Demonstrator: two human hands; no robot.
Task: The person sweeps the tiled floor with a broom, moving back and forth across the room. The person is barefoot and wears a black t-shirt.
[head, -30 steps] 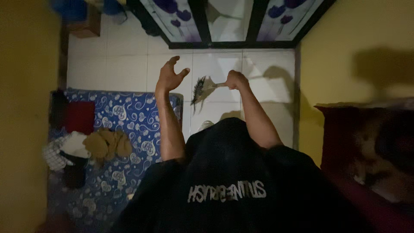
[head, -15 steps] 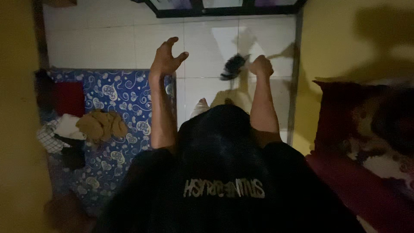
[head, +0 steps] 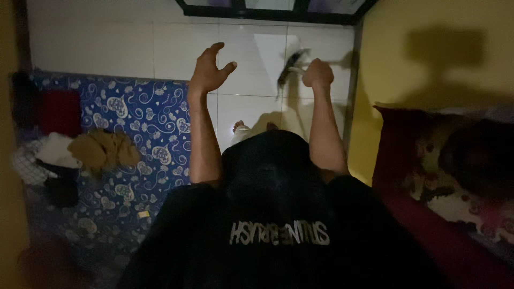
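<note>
My right hand (head: 317, 73) is raised in front of me, fist closed around the handle of a small dark hand broom (head: 289, 66) whose bristles point left and down over the white tiled floor (head: 107, 45). My left hand (head: 209, 69) is lifted beside it with fingers spread and nothing in it, hovering above the edge of a blue patterned mattress (head: 136, 123). My black shirt fills the lower middle of the view. A bare foot (head: 238, 127) shows on the tiles below the hands.
Crumpled clothes (head: 101, 150) and a red cushion (head: 60, 111) lie on the mattress at left. A dark red floral bed (head: 444, 176) stands at right against a yellow wall (head: 428, 32). A dark-framed glass cabinet (head: 267, 9) closes the far end.
The view has shifted so the cabinet slid upward out of frame. My right hand swung the broom to the right, its bristles now hanging lower. My left hand stayed raised and spread.
</note>
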